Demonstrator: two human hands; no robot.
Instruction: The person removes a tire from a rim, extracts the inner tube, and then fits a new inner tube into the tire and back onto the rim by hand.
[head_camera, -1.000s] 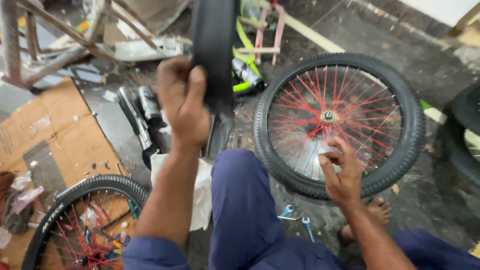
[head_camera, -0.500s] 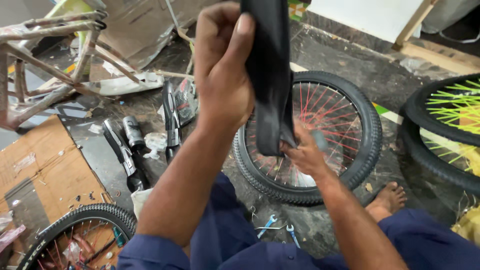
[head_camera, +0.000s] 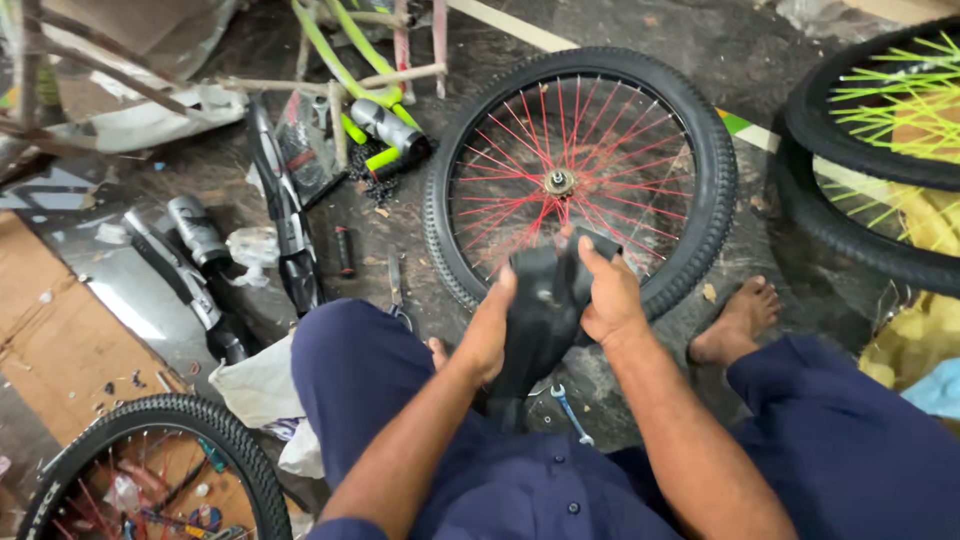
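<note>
- A black inner tube (head_camera: 540, 320) is gripped by both hands in front of the knees, at 6 o'clock of the red-spoked wheel (head_camera: 585, 180) lying on the floor (head_camera: 760, 210).
- The left hand (head_camera: 487, 330) is curled shut around the tube's left edge.
- The right hand (head_camera: 610, 297) is clamped on its right edge, thumb on top.
- Half a second earlier, the tube was held high by the left hand; it has since been lowered.
</note>
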